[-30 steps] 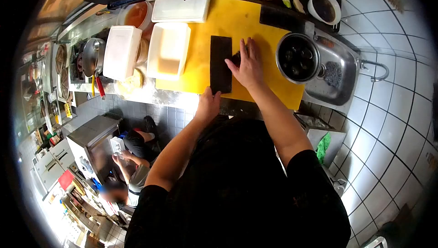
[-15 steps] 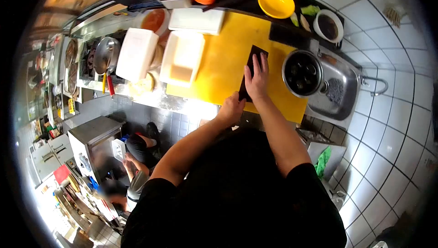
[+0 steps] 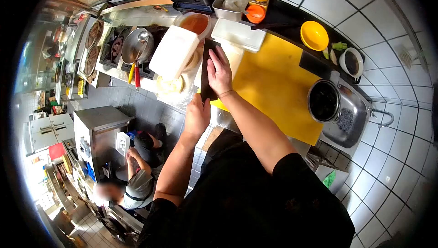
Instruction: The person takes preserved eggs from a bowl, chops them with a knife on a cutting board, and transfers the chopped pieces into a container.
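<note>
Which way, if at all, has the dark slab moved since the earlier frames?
Yes: leftward against the yellow board, from over its bare surface; the dark slab is now over the white container at its left end.

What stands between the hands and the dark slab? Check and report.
Nothing visible: the left hand grips the near end of the dark slab, and the right hand lies against it, fingers extended.

the slab (image 3: 205, 67) is above the tub (image 3: 235, 58), the stove (image 3: 112, 42) lies left, the sink (image 3: 357, 122) right.
</note>
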The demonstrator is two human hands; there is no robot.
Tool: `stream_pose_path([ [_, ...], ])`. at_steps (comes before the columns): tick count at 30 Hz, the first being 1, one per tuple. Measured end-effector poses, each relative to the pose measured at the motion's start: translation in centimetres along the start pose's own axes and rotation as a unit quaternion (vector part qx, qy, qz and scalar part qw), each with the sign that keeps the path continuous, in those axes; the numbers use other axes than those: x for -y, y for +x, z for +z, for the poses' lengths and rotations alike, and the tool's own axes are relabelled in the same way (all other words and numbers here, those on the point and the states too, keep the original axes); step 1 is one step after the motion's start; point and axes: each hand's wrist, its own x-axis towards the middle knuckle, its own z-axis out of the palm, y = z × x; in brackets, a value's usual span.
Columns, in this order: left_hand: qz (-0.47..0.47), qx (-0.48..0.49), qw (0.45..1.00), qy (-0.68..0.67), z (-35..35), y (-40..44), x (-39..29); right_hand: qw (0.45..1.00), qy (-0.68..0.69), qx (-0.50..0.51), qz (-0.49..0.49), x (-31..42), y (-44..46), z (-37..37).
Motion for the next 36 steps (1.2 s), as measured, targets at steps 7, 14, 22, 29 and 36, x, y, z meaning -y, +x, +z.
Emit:
stream_pose_path([
  [7, -0.013, -0.02, 0.999, 0.036, -0.6, -0.4, 2.8, 0.956, 0.176, 0.04, 0.231, -4.3, -1.5, 1.6],
  [14, 0.066, -0.002, 0.996, 0.063, 1.2, -2.4, 0.8, 0.994, -0.082, 0.038, -0.069, 1.1, 1.6, -12.3],
  [22, 0.127, 0.119, 0.983, 0.065, 8.5, -4.5, -1.8, 0.948, -0.304, 0.014, 0.091, -3.7, -1.9, -34.5],
  [29, 0.109, 0.228, 0.935, 0.247, 11.6, -4.7, -3.5, 0.905, -0.374, 0.032, 0.199, -7.9, -5.3, -46.8],
  [36, 0.126, 0.21, 0.925, 0.291, 12.4, -4.7, -2.9, 0.9, -0.342, 0.216, 0.162, -8.9, -5.2, -44.2],
])
